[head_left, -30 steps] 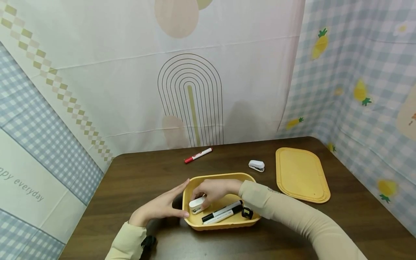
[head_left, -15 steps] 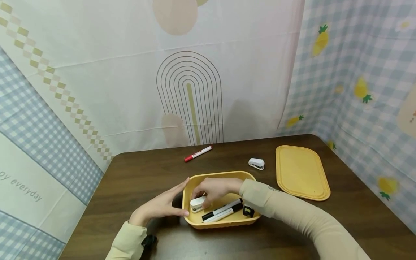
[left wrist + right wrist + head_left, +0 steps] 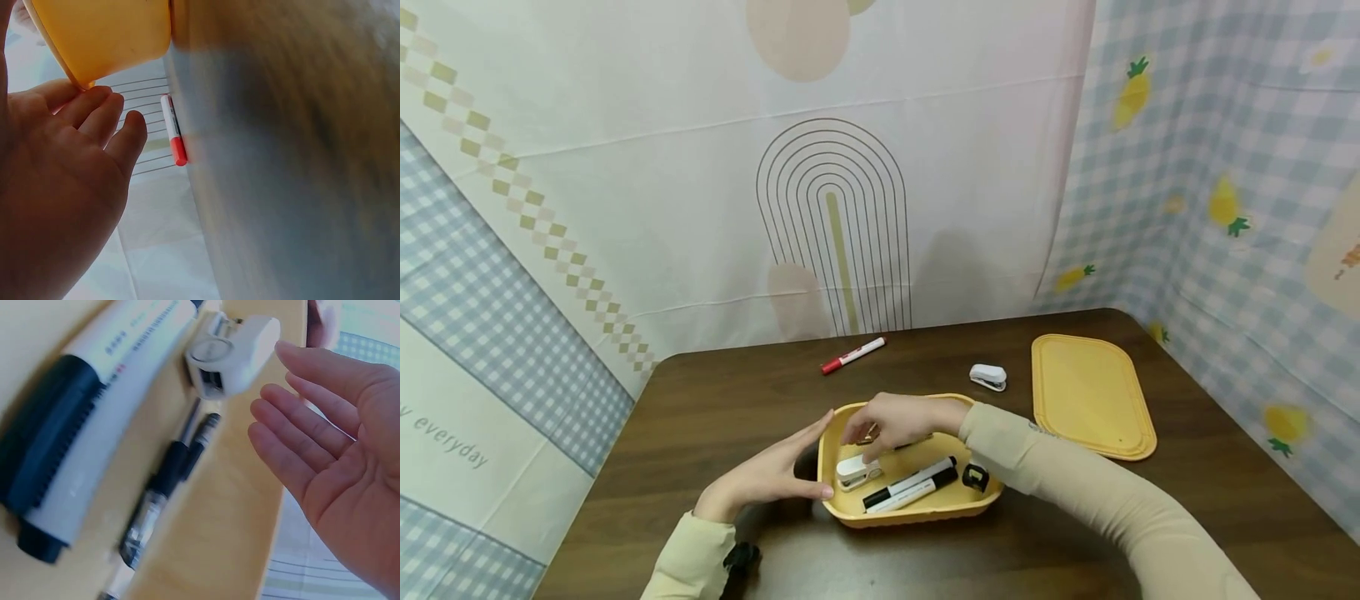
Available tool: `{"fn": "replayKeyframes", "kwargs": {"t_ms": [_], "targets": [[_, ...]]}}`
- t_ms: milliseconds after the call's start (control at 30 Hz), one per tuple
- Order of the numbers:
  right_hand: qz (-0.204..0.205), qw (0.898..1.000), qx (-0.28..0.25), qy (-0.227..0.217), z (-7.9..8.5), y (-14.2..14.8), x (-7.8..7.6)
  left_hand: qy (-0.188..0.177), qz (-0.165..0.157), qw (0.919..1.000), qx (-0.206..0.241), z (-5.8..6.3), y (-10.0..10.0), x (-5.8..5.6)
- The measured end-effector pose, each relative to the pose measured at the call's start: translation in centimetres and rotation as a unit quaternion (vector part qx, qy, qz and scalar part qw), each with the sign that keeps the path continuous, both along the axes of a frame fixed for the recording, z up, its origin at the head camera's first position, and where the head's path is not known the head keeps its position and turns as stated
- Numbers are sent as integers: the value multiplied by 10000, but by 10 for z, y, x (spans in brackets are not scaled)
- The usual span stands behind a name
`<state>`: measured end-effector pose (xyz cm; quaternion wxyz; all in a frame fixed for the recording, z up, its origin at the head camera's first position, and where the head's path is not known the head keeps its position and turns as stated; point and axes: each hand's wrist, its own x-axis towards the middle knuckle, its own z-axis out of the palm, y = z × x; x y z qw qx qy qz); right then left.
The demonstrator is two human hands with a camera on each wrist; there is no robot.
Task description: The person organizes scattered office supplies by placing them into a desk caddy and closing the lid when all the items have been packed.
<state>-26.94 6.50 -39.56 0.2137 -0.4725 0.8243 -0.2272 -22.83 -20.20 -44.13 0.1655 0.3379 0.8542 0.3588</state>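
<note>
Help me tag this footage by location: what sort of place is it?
Probably an indoor desk corner set up for handling small office items: patterned cloth hangs behind the dark wood-look table, where a yellow bin holds markers and a stapler.

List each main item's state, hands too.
Yellow plastic bin: upright, uncovered
Yellow plastic panel: flat
Red-white marker: capped
Two black-white markers: capped
White stapler inside bin: upright
White stapler outside bin: upright
Slim black pens: caps unclear
Left hand: open, against bin
Right hand: open, empty
</note>
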Motion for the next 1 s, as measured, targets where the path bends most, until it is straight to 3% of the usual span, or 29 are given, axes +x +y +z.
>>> {"fn": "replayKeyframes", "kwargs": {"t_ms": [367,567,800,1000], "targets": [[-537,9969,-491,291,23,22,-10,86,-40,10000,-23,-1,-1,0],[-1025,9906,-814,408,36,37,-17,108,-60,9999,-7,1,-1,0],[-1787,9740,-1214,684,48,60,-28,106,-31,9999,38,-1,-1,-2],[-2421,9507,-1665,996,54,88,-37,140,-37,9999,-11,-3,-1,-1]]}}
